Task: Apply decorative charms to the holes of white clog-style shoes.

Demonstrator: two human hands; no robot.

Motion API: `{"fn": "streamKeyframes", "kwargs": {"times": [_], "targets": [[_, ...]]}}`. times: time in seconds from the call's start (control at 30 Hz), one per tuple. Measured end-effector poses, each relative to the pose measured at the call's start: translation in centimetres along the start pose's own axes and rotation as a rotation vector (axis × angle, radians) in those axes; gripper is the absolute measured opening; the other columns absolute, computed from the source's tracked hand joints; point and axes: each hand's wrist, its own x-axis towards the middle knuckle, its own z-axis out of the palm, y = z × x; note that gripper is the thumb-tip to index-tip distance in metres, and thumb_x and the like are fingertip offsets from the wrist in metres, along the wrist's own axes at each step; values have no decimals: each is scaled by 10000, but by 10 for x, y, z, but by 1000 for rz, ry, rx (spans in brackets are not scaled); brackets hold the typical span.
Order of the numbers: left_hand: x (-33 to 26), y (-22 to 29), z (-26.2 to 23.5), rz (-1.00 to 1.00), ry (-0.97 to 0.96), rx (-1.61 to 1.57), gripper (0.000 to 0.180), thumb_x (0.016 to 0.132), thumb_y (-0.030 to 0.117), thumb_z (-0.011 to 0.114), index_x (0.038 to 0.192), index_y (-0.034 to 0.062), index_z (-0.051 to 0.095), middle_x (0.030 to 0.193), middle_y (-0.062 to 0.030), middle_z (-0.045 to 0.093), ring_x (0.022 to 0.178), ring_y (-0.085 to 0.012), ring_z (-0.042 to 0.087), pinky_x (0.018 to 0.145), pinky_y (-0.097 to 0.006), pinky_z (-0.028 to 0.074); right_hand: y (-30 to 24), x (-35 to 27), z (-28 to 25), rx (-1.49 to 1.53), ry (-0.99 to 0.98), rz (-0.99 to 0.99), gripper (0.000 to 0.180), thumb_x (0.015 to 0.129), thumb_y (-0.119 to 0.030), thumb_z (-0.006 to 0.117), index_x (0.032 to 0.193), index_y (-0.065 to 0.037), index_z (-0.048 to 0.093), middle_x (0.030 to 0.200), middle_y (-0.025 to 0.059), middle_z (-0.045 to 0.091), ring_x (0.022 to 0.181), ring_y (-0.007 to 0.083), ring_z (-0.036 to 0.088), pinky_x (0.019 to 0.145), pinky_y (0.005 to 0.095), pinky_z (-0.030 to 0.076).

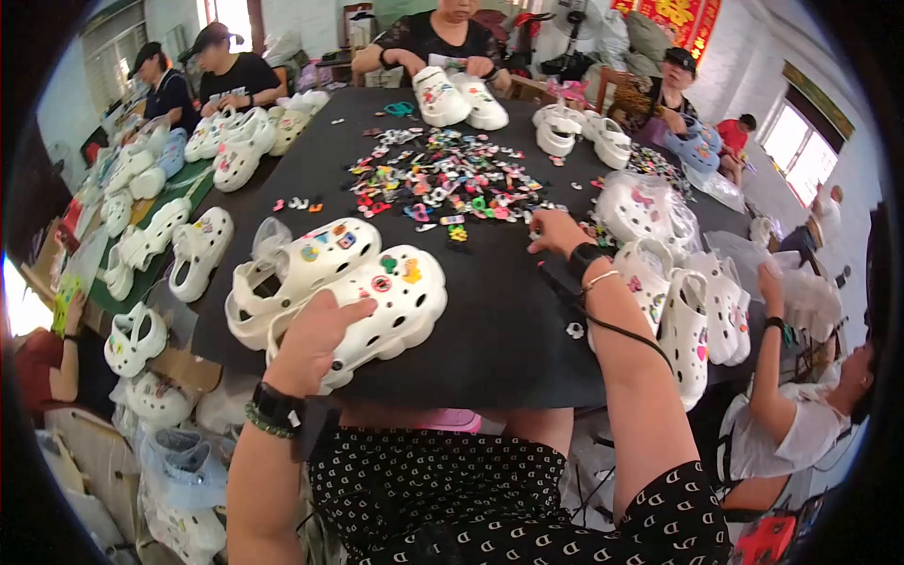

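Note:
My left hand [315, 344] is closed round the heel part of a white clog [400, 297], thumb on its upper. Several colourful charms sit in the holes of its toe. Beside it on the black table lies a second white clog [331, 247], also decorated with charms, with clear plastic behind it. My right hand [557, 234] is over the table at the near right edge of a big heap of small colourful shoe charms [447, 179]. Its fingers are curled together, and whatever they may hold is hidden. A loose yellow-and-green charm [458, 233] lies left of it.
White clogs [685, 330] crowd the table's right side, some in clear plastic bags [650, 202]. Another pair of white clogs [438, 97] stands at the far edge, before a co-worker [452, 42]. More clogs [200, 252] line the left. A person in white [791, 424] sits close at right.

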Motion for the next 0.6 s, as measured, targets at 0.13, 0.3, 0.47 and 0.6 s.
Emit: {"fn": "streamKeyframes", "kwargs": {"times": [0.13, 0.3, 0.47, 0.6], "targets": [[-18, 20, 10, -5, 33, 55, 408, 829, 226, 774, 1055, -36, 556, 1039, -99, 642, 950, -152, 621, 802, -304, 513, 16, 4, 2, 117, -23, -18, 307, 631, -161, 852, 803, -37, 631, 783, 101, 665, 748, 244, 653, 655, 368, 510], [-21, 28, 11, -5, -7, 22, 393, 851, 187, 744, 1097, -51, 552, 1086, -118, 642, 967, -159, 626, 815, -300, 516, 1, -3, 7, -95, 127, -134, 154, 742, -101, 729, 798, -6, 622, 755, 131, 666, 705, 253, 646, 639, 362, 510], [-14, 14, 4, -10, -28, -46, 410, 862, 152, 730, 1151, -67, 539, 1118, -129, 644, 967, -172, 638, 829, -308, 524, -81, -42, -15, 179, 282, -246, 124, 802, -94, 666, 875, -6, 619, 855, 166, 670, 809, 318, 658, 718, 394, 508], [-16, 14, 6, -28, 11, -23, 406, 863, 124, 725, 1165, -73, 539, 1106, -126, 653, 976, -179, 647, 825, -322, 535, -150, -79, -19, 493, 105, -495, 94, 853, -14, 682, 943, -27, 662, 868, 41, 624, 804, 109, 631, 713, 267, 511]]}}
